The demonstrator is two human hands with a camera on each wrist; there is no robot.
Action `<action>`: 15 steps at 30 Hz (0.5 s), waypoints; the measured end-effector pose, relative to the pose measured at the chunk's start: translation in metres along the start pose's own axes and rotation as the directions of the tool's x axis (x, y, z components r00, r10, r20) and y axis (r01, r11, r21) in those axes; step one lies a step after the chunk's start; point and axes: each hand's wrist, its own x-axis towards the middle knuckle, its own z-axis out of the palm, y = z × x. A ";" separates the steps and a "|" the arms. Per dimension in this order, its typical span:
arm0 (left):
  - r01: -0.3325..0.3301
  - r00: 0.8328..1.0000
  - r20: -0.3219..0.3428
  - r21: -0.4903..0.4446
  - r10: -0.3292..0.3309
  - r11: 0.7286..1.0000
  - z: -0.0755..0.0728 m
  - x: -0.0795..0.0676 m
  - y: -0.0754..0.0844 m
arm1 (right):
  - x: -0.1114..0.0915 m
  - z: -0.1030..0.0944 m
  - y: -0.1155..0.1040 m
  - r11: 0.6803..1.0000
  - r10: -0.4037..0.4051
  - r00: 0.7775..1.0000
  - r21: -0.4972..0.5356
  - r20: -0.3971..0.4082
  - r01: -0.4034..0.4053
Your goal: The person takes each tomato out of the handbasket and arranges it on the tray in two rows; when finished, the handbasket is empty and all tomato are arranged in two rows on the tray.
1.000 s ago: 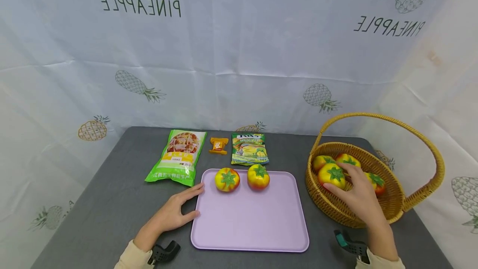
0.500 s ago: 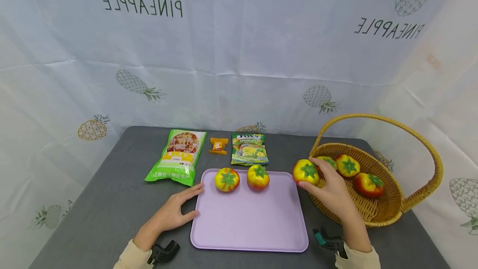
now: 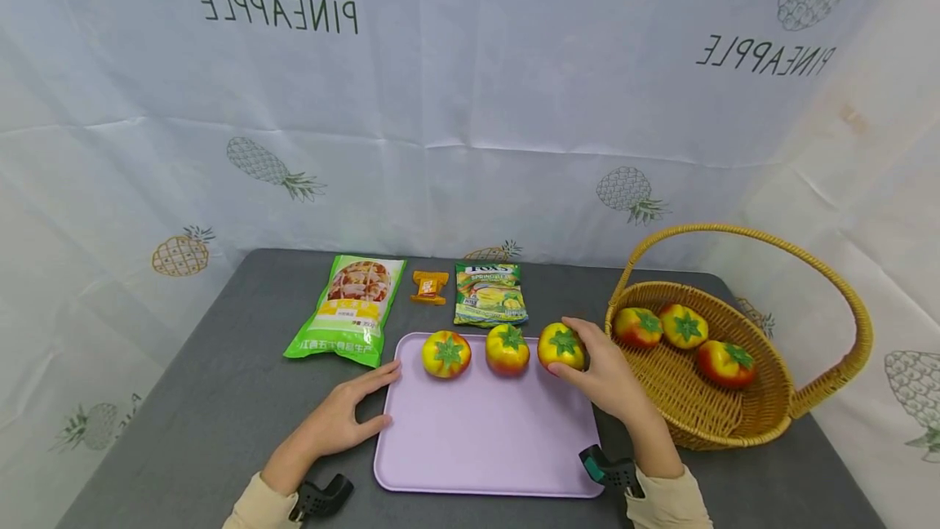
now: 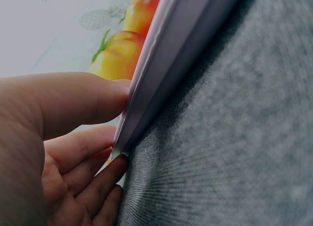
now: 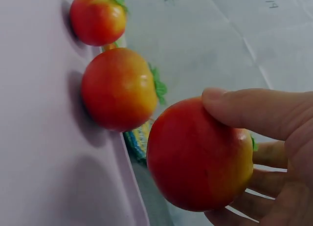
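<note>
My right hand (image 3: 605, 369) grips a red-and-yellow persimmon (image 3: 561, 347) with a green leafy top, over the back right corner of the lilac tray (image 3: 488, 431). In the right wrist view, thumb and fingers hold the persimmon (image 5: 198, 157) from the side, and a shadow lies on the tray below. Two similar persimmons, one at the back left (image 3: 446, 353) and one at the back middle (image 3: 507, 349), sit on the tray. My left hand (image 3: 339, 421) rests at the tray's left edge, its thumb and fingertips touching the rim (image 4: 146, 69), fingers fairly straight.
To the right stands a wicker basket (image 3: 698, 431) with a tall handle, holding a left persimmon (image 3: 637, 327), a middle one (image 3: 684, 326) and a right one (image 3: 725, 364). Behind the tray lie a green food bag (image 3: 352, 308), a small orange packet (image 3: 429, 286) and a FOX'S bag (image 3: 490, 294).
My right hand has taken a persimmon out of the basket and carried it left to above the tray's back right corner. The left hand has stayed at the tray's edge.
</note>
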 end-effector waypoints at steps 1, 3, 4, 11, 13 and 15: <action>0.006 1.000 0.005 -0.004 -0.006 1.000 0.000 0.000 0.000 | 0.001 0.002 0.001 1.000 0.000 1.000 0.000 0.008 0.000; 0.018 1.000 0.014 -0.012 -0.017 1.000 0.000 -0.001 0.001 | 0.003 0.005 0.003 1.000 0.008 1.000 -0.004 0.020 -0.008; 0.022 1.000 0.016 -0.014 -0.022 1.000 0.000 -0.001 0.001 | 0.004 0.006 0.003 1.000 0.012 1.000 -0.004 0.025 -0.012; 0.025 1.000 0.018 -0.013 -0.025 1.000 -0.001 0.000 0.001 | 0.013 0.013 0.006 0.997 0.065 0.995 -0.034 0.081 -0.063; 0.021 1.000 0.017 -0.012 -0.021 1.000 -0.001 0.000 0.001 | 0.014 0.014 0.007 0.997 0.072 0.993 -0.034 0.088 -0.070; 0.014 1.000 0.013 -0.009 -0.014 1.000 -0.001 0.000 0.000 | 0.014 0.015 0.009 0.997 0.072 0.993 -0.032 0.090 -0.069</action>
